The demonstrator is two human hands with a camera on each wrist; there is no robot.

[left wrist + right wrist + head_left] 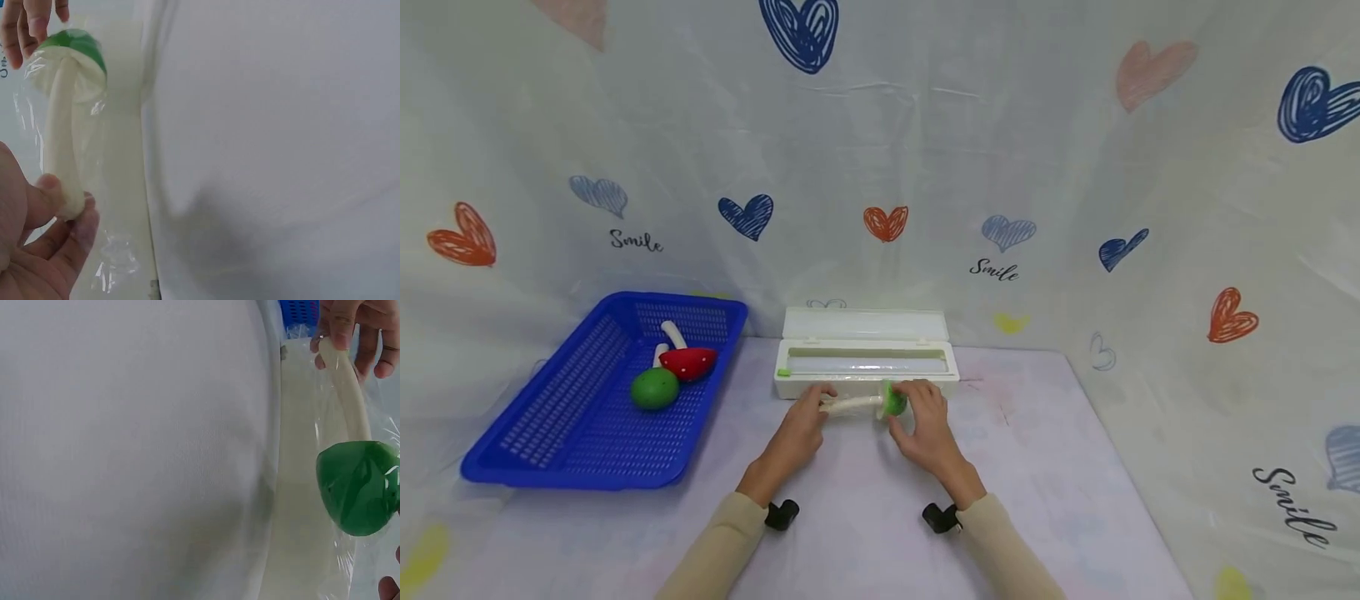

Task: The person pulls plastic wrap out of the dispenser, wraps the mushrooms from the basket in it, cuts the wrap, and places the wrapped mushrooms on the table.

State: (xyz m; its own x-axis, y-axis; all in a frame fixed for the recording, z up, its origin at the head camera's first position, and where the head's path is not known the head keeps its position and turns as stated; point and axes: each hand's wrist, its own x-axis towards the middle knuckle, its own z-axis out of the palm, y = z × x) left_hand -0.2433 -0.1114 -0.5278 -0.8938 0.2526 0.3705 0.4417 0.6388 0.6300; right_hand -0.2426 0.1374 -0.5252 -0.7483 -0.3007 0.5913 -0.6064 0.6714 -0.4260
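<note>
Wrist cams dim, soft shdws, film (pixel 117 257) glare

Green-capped mushroom (pixel 355 487), clear film (pixel 344 559) apparently around it, hands (pixel 365 324) at both ends, blue basket (pixel 300 311)

Toy mushroom (pixel 60 125): green cap (pixel 353 494), curved off-white stem (pixel 853 403); sideways, stem end pinched in left hand (pixel 797 429), cap at right hand (pixel 927 429); clear film (pixel 117 265) crinkled over it.

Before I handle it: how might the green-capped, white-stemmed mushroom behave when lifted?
The green-capped mushroom is probably stiff: its slim stem reaches from the left hand to the cap without evident sagging. Glossy, clear plastic film over it may make it slippery. Set down, its rounded cap could let it roll.
</note>
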